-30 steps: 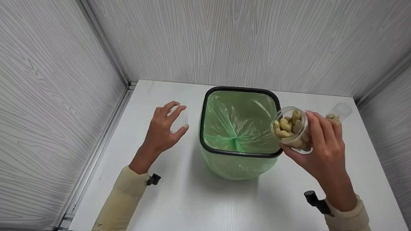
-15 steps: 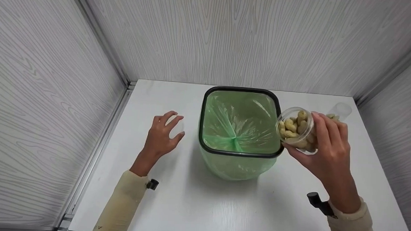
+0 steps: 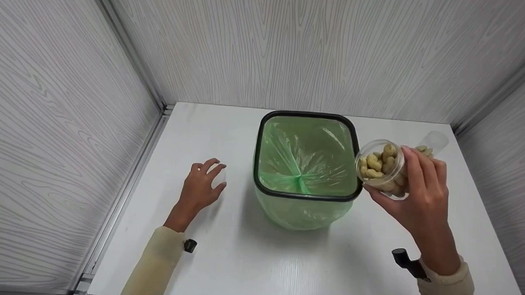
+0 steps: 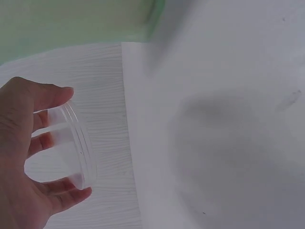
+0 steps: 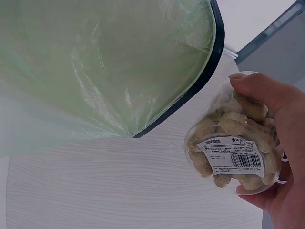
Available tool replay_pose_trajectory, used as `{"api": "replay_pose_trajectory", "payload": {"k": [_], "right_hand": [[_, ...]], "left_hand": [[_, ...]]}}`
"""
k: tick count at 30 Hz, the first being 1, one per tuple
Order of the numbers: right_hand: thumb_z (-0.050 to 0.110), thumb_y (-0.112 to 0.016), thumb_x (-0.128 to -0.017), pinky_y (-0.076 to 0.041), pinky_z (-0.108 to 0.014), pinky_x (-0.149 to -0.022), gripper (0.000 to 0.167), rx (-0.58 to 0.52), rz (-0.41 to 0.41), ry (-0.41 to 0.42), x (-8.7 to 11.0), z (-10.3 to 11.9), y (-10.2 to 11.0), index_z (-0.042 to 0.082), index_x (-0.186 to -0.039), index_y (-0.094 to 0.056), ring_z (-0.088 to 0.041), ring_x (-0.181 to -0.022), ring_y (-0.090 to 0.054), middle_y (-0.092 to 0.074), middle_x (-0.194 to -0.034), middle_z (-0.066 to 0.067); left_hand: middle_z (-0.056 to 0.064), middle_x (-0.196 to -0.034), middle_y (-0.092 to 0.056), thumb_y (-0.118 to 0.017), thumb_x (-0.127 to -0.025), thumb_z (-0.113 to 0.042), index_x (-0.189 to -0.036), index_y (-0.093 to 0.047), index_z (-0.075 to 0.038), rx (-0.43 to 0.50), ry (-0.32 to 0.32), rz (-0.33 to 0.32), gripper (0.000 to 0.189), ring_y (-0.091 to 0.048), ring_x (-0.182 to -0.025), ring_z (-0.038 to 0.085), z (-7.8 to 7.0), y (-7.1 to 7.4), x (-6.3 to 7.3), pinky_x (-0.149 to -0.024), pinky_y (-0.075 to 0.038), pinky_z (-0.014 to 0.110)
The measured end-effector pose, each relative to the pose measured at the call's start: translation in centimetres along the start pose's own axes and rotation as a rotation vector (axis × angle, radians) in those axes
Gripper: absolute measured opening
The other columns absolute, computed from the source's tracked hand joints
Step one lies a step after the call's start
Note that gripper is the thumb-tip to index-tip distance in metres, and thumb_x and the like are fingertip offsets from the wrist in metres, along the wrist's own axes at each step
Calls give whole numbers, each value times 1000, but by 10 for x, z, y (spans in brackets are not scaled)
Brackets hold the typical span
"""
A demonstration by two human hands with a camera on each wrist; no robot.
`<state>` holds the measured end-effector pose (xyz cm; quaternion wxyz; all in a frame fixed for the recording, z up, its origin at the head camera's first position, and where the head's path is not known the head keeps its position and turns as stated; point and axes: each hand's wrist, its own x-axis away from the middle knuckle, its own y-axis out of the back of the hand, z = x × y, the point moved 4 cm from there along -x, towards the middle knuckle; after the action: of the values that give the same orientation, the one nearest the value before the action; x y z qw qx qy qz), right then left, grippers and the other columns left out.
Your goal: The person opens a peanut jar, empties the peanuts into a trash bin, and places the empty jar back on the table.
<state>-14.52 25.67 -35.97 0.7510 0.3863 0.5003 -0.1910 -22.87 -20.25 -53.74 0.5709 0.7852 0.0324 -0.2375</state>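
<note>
Found clamped in the grip of the right hand (image 3: 423, 197): a clear jar (image 5: 233, 152) of peanuts (image 3: 374, 163), tilted, mouth facing the bin (image 3: 304, 214), just beside its black rim (image 3: 306, 196), contact impossible to tell. Noted in the grip of the left hand (image 3: 198, 186), pinched by the edge on the bin's other side: a clear lid (image 4: 75, 148). Advisable: tip the jar no further short of the bin's opening, to avoid scattering peanuts onto the worktop (image 3: 267, 270); support its base firmly, and handle the lid lightly to avoid flexing its edge.
</note>
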Motion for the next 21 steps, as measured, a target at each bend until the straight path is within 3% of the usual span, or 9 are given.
{"api": "replay_pose_trajectory", "payload": {"k": [6, 21], "right_hand": [[62, -73, -85, -38, -46, -92, 85, -4, -21, -10, 3, -5, 2, -10, -128, -64, -50, -105, -54, -67, -119, -31], [62, -74, -84, -38, -45, -90, 85, -7, -48, -16, 8, -6, 6, -10, -127, -64, -50, -99, -52, -67, -117, -32]], "left_hand": [[7, -136, -65, -82, -88, -26, -128, -71, -16, -17, -34, -2, 42, -63, -110, 44, 6, -12, 8, -81, -59, 53], [6, -133, -67, -82, -89, -24, -123, -74, -16, 40, 44, 93, 36, -63, -111, 41, 22, -33, 20, -86, -58, 51]]}}
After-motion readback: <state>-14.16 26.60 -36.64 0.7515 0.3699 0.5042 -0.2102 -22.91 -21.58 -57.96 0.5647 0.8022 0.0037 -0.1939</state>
